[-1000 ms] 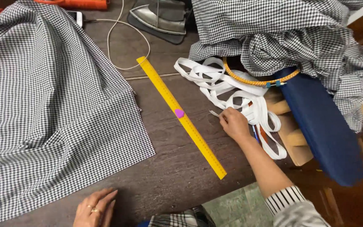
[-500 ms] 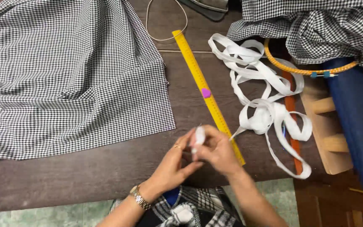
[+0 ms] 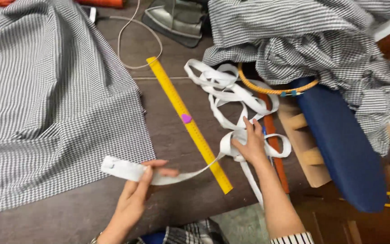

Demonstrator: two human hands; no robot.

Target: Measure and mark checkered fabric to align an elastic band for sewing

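Stretching across the yellow ruler (image 3: 188,123), a flat white tape (image 3: 168,176) runs from the left hand (image 3: 138,190), pinched between thumb and fingers, to the right hand (image 3: 250,143), whose fingers close on it beside the tangled remainder. The checked cloth (image 3: 46,104) hides the table's (image 3: 177,203) left part; the iron (image 3: 177,20) is cut off above.

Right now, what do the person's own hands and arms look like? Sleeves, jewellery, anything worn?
Both hands are bare, no gloves. The left hand has a bare forearm as far as the frame shows; something like a band sits at the wrist at the bottom edge, too cut off to identify. The right hand has a bare forearm ending in a black-and-white striped sleeve cuff near the elbow. No rings can be made out.
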